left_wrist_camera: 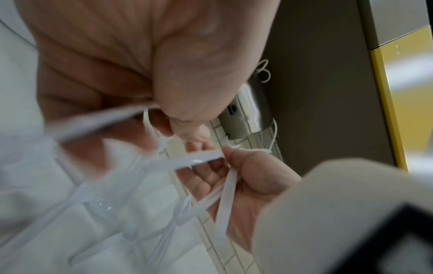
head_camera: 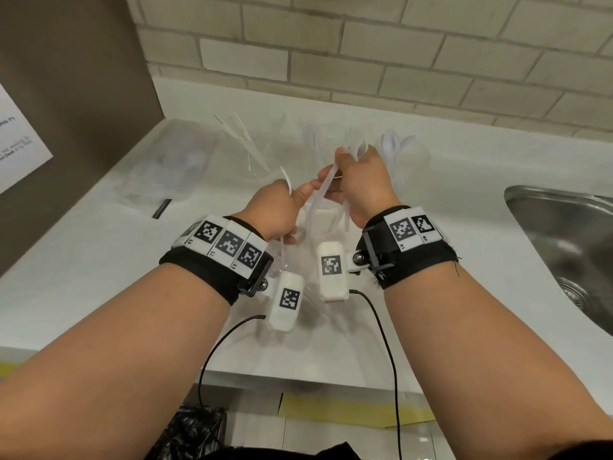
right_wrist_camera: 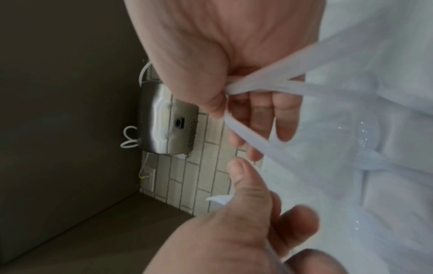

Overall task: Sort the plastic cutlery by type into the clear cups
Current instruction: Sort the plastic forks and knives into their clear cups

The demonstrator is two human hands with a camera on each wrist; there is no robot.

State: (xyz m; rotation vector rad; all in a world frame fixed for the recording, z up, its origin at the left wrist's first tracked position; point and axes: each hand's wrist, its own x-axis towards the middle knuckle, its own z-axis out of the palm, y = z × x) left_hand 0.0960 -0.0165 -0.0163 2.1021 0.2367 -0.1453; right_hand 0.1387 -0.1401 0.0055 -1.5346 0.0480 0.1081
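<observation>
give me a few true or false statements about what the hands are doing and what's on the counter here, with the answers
1. Both hands hold white plastic cutlery above the counter. True: the left hand and the right hand each grip thin white pieces.
2. The right hand is empty. False: it grips several handles.
3. A steel sink sits at the right of the counter. True.
4. The clear cups by the wall are all empty. False: white cutlery stands in them.
5. The wall behind the counter is brick tile. True.
</observation>
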